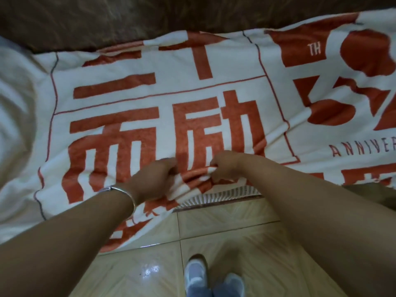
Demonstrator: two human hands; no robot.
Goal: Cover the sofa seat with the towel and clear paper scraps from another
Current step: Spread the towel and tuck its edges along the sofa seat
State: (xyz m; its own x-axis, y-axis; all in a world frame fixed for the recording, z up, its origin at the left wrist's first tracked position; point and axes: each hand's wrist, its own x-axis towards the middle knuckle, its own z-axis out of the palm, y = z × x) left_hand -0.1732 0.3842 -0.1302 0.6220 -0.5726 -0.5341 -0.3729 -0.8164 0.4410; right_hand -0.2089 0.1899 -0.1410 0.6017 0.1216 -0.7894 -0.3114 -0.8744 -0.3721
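A large white towel (167,91) with orange-red characters and lines lies spread across the sofa seat, reaching from the left edge of view to the right. Its near edge hangs over the seat front. My left hand (150,179), with a silver bangle on the wrist, and my right hand (227,166) both pinch a bunched fold of the towel at the front edge, close together. The brown sofa backrest (128,16) runs along the top. No paper scraps are in view.
Under the lifted towel edge a striped white trim (222,195) of the seat front shows. Beige glossy floor tiles (225,230) lie below, with my two grey shoes (212,277) on them. Plain white cloth (15,86) covers the sofa at far left.
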